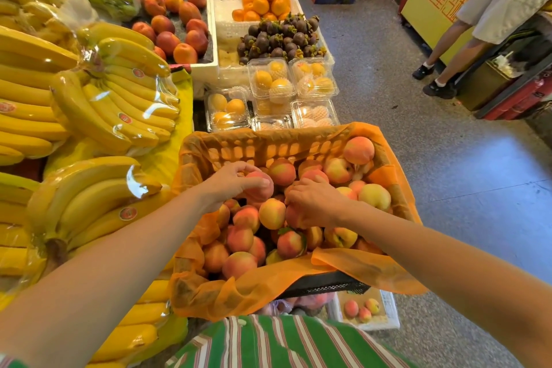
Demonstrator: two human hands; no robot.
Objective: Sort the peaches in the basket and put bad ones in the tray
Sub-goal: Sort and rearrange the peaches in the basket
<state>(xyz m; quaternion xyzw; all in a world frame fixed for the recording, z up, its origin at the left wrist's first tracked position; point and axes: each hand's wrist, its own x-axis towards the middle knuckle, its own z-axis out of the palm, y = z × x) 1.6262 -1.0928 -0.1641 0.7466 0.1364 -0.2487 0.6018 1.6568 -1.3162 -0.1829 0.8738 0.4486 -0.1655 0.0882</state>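
A basket (328, 285) lined with orange mesh cloth holds several red and yellow peaches (271, 213). My left hand (230, 182) grips a pink peach (260, 188) near the middle of the pile. Just to its right, my right hand (313, 202) curls its fingers round another reddish peach (294, 216), mostly hidden under the palm. A white tray (388, 312) with three peaches in it sits on the floor below the basket's near right corner.
Bagged bananas (98, 116) fill the stand to the left. Clear boxes of yellow fruit (271, 81), mangosteens (277, 39), oranges and a crate of peaches lie beyond the basket. A person's legs (448, 51) stand on the grey floor at the far right.
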